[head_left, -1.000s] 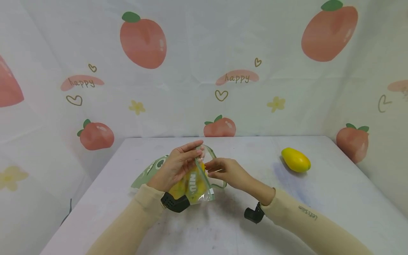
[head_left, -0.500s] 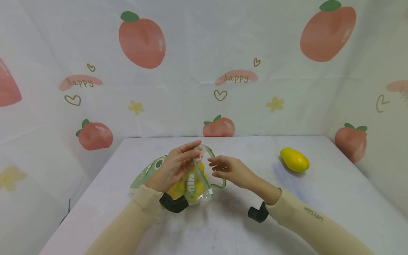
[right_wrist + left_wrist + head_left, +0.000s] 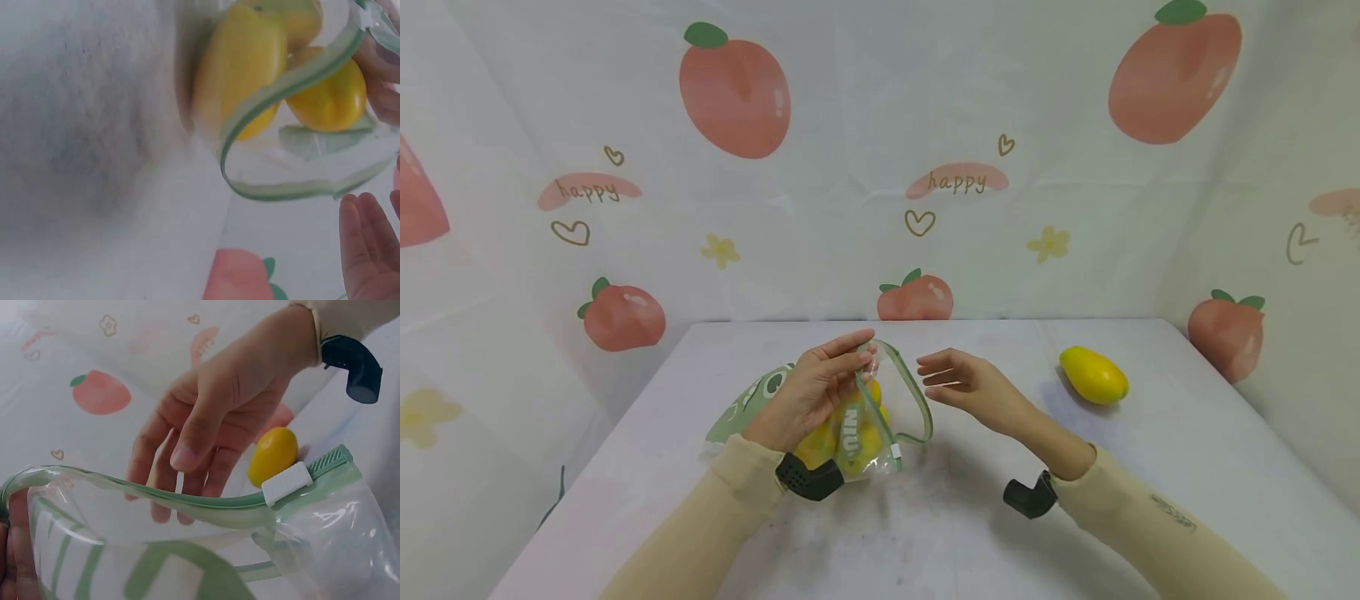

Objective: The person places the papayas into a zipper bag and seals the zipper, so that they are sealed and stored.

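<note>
My left hand (image 3: 816, 387) pinches the upper edge of a clear zip bag (image 3: 867, 433) with green trim, printed letters and a green cartoon face. The bag lies on its side with its mouth gaping to the right. Inside it sit several yellow fruits (image 3: 244, 69), mango-like in shape. A white slider (image 3: 287, 483) is at one end of the zip. My right hand (image 3: 973, 387) hovers just right of the bag's mouth, fingers loosely bent and holding nothing. Farther right, one more yellow mango-like fruit (image 3: 1094, 376) lies on the table.
The white table (image 3: 925, 533) runs back to a fabric backdrop (image 3: 835, 208) printed with peaches, hearts and flowers. A dark cord (image 3: 555, 498) shows beside the table's left edge. Each wrist wears a black camera mount.
My right hand has drawn back out of the bag's mouth, to the right and slightly up. The left hand and the bag have stayed in place.
</note>
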The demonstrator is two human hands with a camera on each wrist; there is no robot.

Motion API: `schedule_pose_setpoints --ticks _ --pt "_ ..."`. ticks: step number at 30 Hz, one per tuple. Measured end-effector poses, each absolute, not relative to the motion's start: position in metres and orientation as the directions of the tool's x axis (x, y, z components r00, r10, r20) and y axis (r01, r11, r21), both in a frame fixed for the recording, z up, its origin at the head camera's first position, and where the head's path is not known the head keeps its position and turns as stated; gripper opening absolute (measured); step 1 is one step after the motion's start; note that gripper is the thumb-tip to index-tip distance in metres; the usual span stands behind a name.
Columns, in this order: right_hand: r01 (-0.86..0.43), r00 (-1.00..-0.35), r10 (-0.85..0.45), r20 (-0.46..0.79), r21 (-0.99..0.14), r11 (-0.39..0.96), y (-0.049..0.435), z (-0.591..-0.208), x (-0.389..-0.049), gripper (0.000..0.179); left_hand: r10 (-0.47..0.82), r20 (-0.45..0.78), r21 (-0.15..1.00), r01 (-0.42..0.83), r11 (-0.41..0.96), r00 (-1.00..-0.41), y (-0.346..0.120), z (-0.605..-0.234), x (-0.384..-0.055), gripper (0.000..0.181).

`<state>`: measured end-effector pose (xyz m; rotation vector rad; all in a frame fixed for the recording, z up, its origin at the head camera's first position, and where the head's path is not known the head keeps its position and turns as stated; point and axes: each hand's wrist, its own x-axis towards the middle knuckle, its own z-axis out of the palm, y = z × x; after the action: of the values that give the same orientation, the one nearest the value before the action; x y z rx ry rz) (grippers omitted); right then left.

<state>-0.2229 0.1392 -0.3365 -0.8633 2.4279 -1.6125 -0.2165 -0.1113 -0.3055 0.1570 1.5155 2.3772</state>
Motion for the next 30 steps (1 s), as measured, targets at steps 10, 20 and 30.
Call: schedule_pose_setpoints --ticks 10,20,30 --pt "-0.436 -0.864 -0.404 0.300 -0.847 0.303 0.176 -0.328 -0.229 0.038 0.321 -0.070 0.898 -0.200 -0.391 -0.944 -0.112 -0.306 -0.217 0.040" --pt "-0.495 -0.859 -0.293 0.419 -0.827 0.269 0.215 -0.321 -0.233 0.028 0.318 -0.080 0.896 -0.208 -0.392 -0.945 -0.111 -0.306 -0.217 0.040" --pt "-0.447 -0.894 -0.117 0.433 -0.833 0.325 0.253 -0.327 -0.240 0.026 0.317 -0.089 0.892 -0.217 -0.397 -0.944 -0.111 -0.308 -0.219 0.032"
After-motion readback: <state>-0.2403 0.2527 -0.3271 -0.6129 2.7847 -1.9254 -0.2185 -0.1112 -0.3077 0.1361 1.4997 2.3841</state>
